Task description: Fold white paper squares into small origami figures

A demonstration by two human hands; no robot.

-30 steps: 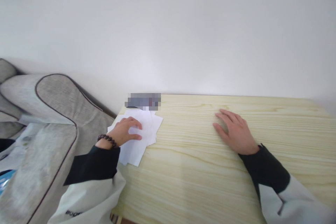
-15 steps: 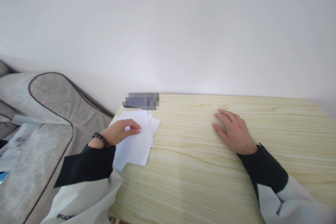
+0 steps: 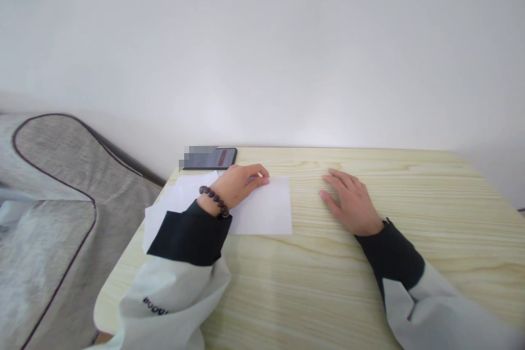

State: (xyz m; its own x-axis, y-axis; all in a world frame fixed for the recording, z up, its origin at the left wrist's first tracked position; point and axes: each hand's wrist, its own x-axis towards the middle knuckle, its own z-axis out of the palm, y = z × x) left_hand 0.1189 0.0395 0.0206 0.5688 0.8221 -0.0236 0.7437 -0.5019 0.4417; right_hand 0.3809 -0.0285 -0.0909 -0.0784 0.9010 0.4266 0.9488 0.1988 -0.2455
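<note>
My left hand (image 3: 240, 183), with a dark bead bracelet at the wrist, pinches the upper part of a white sheet of paper (image 3: 266, 210) between thumb and fingers. The sheet lies low over the table, to the right of a pile of loose white papers (image 3: 176, 194); my forearm and sleeve hide part of both. On the right, my right hand (image 3: 348, 202) rests on the wood with its fingers spread and holds nothing. A gap of bare wood separates it from the sheet.
A pale wood-grain table (image 3: 328, 284) stands against a white wall (image 3: 287, 54). Behind the papers lies a dark phone (image 3: 209, 159), partly blurred out. A grey sofa (image 3: 53, 219) with dark piping stands beside the table's left edge.
My left hand has moved right, drawing one sheet off the pile toward the middle of the table. The view has shifted slightly. My right hand keeps its spread pose.
</note>
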